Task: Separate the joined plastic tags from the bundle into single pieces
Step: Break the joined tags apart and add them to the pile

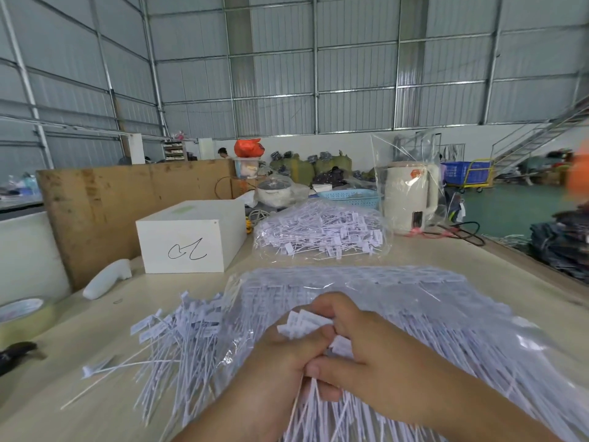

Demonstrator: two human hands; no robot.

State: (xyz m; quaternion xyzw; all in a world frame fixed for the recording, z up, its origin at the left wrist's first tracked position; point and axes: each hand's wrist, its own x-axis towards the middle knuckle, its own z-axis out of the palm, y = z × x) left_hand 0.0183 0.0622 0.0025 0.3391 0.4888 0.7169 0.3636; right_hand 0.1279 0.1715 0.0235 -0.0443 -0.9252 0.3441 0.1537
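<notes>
Bags [322, 237] hold tags; hands [287, 355] grip bundle [302, 323].

Left hand [287, 355]: I see it low at centre, fingers curled, thumb up against the forefinger, gripping a bunch of tags [302, 320] by the heads.
Right hand [360, 349]: I see it just right of the left one and touching it, fingers bent over, fingertips pinching the same bunch near its top.
Left forearm: bare, coming up from the bottom edge.
Right forearm: bare, coming in from the lower right corner.
Hands together: knuckles meet, both held just above the table.
</notes>
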